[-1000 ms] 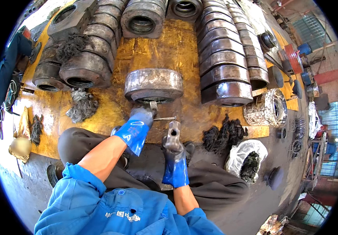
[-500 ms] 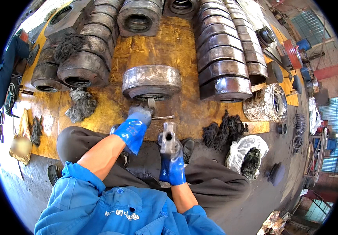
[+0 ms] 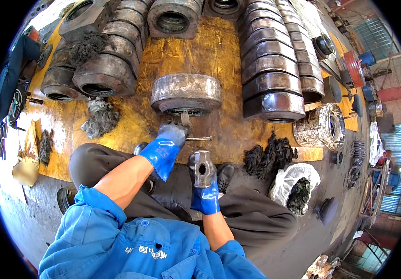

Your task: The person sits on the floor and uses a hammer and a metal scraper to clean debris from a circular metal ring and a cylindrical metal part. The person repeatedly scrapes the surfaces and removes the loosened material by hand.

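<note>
My left hand (image 3: 170,139), in a blue rubber glove with a dark, worn front, is closed round a flat metal chisel (image 3: 185,119). The chisel's blade meets the near lower edge of a thick steel ring (image 3: 186,91) lying on the board. A thin metal rod (image 3: 200,138) with a small head sticks out to the right beside that glove; I cannot tell whether it belongs to the chisel. My right hand (image 3: 205,197), also blue-gloved, grips a hammer (image 3: 202,168) with its worn steel head uppermost, close in front of me. The hammer's handle is hidden.
Rows of steel rings (image 3: 272,83) line the right, with more rings (image 3: 110,69) on the left. Dark rags (image 3: 270,156) and a grey rag (image 3: 100,118) lie on the yellow-stained board (image 3: 230,135). A white plastic bag (image 3: 284,179) stands at right; a person's leg (image 3: 12,76) is far left.
The hammer has come slightly down toward me, away from the left hand. My left hand keeps the chisel at the ring's edge. The whole view has shifted a little.
</note>
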`<state>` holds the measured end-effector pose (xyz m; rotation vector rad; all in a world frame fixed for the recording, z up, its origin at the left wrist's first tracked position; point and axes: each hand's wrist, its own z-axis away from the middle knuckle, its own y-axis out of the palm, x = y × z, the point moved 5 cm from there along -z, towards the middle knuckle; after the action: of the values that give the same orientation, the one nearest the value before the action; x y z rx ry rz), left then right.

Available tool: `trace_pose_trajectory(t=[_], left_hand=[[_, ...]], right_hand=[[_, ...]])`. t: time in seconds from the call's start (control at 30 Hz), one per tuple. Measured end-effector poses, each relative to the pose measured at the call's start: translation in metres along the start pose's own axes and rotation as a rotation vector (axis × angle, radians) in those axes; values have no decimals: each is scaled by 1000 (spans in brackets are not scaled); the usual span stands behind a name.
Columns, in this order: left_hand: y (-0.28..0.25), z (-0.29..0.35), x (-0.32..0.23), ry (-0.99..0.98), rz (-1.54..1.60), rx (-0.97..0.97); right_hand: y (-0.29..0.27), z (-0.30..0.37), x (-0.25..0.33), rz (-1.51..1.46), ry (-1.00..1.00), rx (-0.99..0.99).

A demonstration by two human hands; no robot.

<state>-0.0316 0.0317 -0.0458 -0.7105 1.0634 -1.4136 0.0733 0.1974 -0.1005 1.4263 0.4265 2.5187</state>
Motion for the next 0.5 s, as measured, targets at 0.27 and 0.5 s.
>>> trace_pose_trajectory(t=[0.27, 0.5], left_hand=[[19, -4, 4, 25, 36, 25], [33, -5, 8, 56, -34, -47]], right_hand=[[-1, 4, 16, 304, -157, 14], [13, 1, 30, 996, -26, -106]])
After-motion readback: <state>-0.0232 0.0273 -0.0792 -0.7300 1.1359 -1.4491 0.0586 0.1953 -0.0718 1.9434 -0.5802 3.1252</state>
